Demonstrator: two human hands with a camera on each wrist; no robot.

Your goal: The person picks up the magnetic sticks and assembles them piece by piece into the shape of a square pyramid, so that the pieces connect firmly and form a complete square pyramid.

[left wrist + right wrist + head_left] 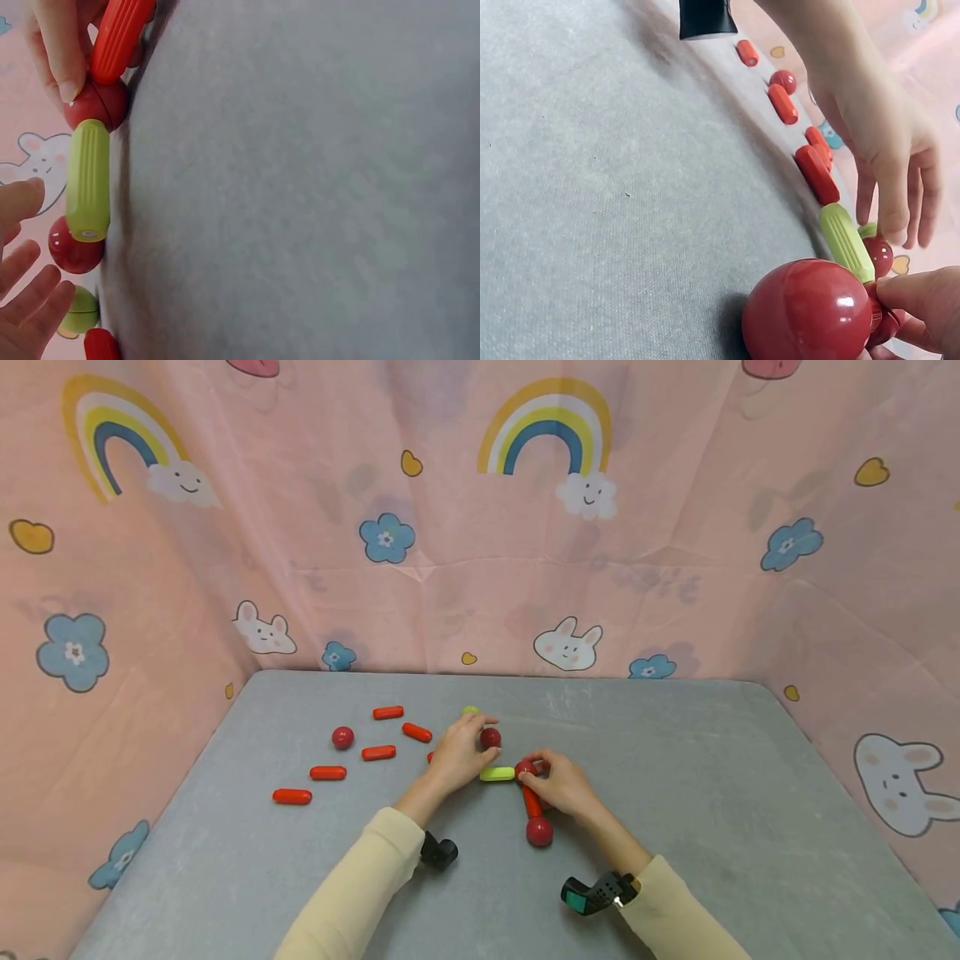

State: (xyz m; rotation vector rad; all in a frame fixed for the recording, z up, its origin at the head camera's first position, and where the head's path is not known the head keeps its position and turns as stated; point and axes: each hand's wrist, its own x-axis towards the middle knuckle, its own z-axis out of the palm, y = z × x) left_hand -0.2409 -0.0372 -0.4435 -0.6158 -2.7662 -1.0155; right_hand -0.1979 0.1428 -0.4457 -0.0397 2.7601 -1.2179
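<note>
My right hand (561,783) pinches a red ball (100,103) between thumb and fingers. A yellow-green ridged stick (497,774) and a red stick (532,802) meet that ball. At the red stick's near end is a larger-looking red ball (539,832), also close up in the right wrist view. My left hand (455,755) reaches over the table with its fingers spread, beside another red ball (491,737); in the left wrist view a gap shows between them. Just beyond that hand sits a green ball (81,310), partly hidden in the head view.
Several loose red sticks (327,772) lie on the left of the grey table (712,793), with a lone red ball (342,737) among them. One red stick is mostly covered by my left hand. A pink printed curtain (450,602) stands behind the table.
</note>
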